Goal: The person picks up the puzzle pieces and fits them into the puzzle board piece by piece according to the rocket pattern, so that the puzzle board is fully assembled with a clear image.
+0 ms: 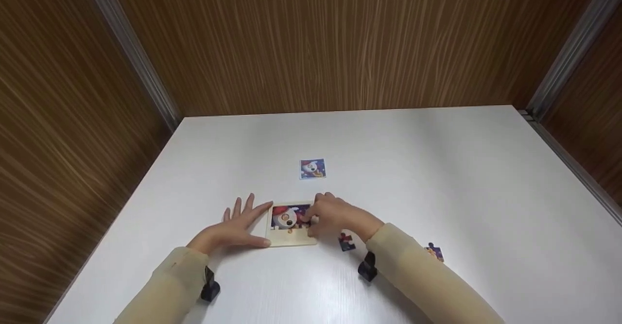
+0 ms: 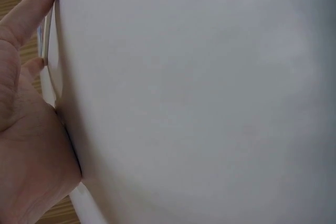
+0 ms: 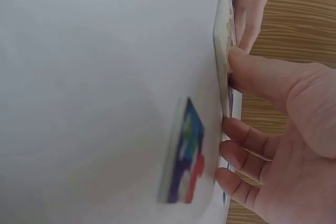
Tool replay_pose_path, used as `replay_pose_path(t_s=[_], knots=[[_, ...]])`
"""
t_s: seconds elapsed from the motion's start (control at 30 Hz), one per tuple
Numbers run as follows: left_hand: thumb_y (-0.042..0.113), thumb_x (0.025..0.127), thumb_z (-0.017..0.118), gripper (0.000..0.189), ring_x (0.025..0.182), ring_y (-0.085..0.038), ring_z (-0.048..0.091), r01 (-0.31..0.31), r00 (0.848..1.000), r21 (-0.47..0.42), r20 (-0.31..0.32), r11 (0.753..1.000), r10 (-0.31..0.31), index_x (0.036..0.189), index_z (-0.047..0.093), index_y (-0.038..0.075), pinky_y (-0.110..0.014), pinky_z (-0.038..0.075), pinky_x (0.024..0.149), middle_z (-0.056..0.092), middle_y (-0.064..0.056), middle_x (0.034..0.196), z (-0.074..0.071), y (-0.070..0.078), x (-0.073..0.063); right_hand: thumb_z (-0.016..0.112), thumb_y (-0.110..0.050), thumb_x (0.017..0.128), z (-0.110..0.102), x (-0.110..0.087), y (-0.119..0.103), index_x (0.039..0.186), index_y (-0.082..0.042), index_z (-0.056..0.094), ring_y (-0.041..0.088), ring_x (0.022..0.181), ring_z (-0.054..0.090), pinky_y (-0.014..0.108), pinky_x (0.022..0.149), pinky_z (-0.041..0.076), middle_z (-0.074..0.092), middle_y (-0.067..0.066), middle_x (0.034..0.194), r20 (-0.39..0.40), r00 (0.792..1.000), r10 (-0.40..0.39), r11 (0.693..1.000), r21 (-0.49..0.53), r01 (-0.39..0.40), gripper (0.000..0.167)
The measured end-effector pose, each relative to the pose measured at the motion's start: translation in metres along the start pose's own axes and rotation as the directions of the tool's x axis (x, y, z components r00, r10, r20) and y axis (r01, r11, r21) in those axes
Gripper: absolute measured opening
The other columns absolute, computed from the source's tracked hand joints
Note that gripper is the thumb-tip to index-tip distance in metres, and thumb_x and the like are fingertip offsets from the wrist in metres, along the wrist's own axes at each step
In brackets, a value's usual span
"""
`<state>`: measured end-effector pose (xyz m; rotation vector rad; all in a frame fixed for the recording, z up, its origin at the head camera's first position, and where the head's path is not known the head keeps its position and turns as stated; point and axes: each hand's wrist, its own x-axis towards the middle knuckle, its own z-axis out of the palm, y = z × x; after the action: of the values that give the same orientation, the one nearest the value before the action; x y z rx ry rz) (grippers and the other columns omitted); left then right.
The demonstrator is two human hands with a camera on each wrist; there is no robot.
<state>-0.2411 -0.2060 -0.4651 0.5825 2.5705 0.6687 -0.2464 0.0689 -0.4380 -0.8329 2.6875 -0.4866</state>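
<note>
A small jigsaw puzzle in a pale tray (image 1: 291,243) lies on the white table, its upper part filled with a white cartoon character, its lower strip bare. My left hand (image 1: 238,229) is spread at the tray's left side, index fingertip at the upper left corner and thumb at the lower left. Over the right side bends my right hand (image 1: 333,214), its index finger touching the picture and its thumb (image 3: 257,74) on the tray. The other right fingers rest along the tray's right edge. A loose puzzle piece (image 1: 346,242) lies just right of the tray.
Another loose puzzle piece (image 1: 434,252) lies farther right, beyond the right forearm. Behind the tray is a small square picture card (image 1: 312,168) with a similar character. Wood-grain panels (image 1: 340,42) enclose the table (image 1: 413,159) at the back and sides.
</note>
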Motion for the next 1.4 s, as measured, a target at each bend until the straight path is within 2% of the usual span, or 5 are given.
replay_pose_path(t_s=[0.1,0.37,0.87,1.27,1.4], knots=[[0.060,0.072,0.068,0.097,0.133,-0.041,-0.025,0.007,1.000,0.004,-0.005,1.000,-0.007,0.149,0.017,0.032,-0.062,-0.015,0.101,-0.020,-0.018,0.151,0.000,0.000,-0.001,0.072,-0.024,0.081,-0.003,-0.001,0.003,0.112,-0.017,0.069,0.017,0.091,0.048,0.032,0.078,0.043,0.054,0.002,0.098,0.008,1.000,-0.012,0.999,0.034,0.012,0.032],[0.058,0.071,0.070,0.099,0.132,-0.041,-0.026,0.009,1.000,-0.016,0.009,1.000,-0.009,0.150,0.017,0.029,-0.061,-0.016,0.101,-0.020,-0.019,0.151,0.002,0.004,0.000,0.067,-0.012,0.084,-0.007,-0.010,0.014,0.113,-0.004,0.065,0.020,0.088,0.057,0.034,0.077,0.048,0.059,0.007,0.095,-0.068,0.990,-0.120,0.980,0.151,0.129,0.030],[0.062,0.070,0.069,0.100,0.133,-0.037,-0.027,0.028,1.000,-0.011,0.004,1.000,-0.028,0.149,0.015,0.033,-0.059,-0.016,0.102,-0.021,-0.015,0.151,0.001,0.007,-0.003,0.067,-0.013,0.085,-0.015,-0.048,0.030,0.113,-0.005,0.064,0.019,0.094,0.056,0.036,0.081,0.048,0.062,0.004,0.100,-0.088,0.995,-0.042,0.962,0.265,0.064,0.030],[0.060,0.071,0.070,0.099,0.133,-0.040,-0.025,0.021,1.000,-0.002,-0.002,1.000,-0.021,0.149,0.017,0.031,-0.061,-0.016,0.101,-0.019,-0.017,0.151,0.001,0.007,-0.003,0.069,-0.013,0.083,-0.016,-0.076,0.043,0.110,-0.001,0.064,0.022,0.094,0.057,0.038,0.080,0.048,0.061,0.005,0.100,-0.129,0.990,-0.060,0.950,0.297,0.097,0.030],[0.059,0.071,0.069,0.099,0.133,-0.040,-0.026,0.015,1.000,-0.003,0.002,1.000,-0.015,0.149,0.017,0.031,-0.061,-0.016,0.101,-0.019,-0.018,0.151,0.001,0.007,-0.002,0.071,-0.014,0.082,-0.012,-0.084,0.046,0.108,-0.001,0.064,0.022,0.093,0.056,0.039,0.080,0.048,0.060,0.005,0.101,-0.134,0.989,-0.063,0.958,0.270,0.097,0.031]])
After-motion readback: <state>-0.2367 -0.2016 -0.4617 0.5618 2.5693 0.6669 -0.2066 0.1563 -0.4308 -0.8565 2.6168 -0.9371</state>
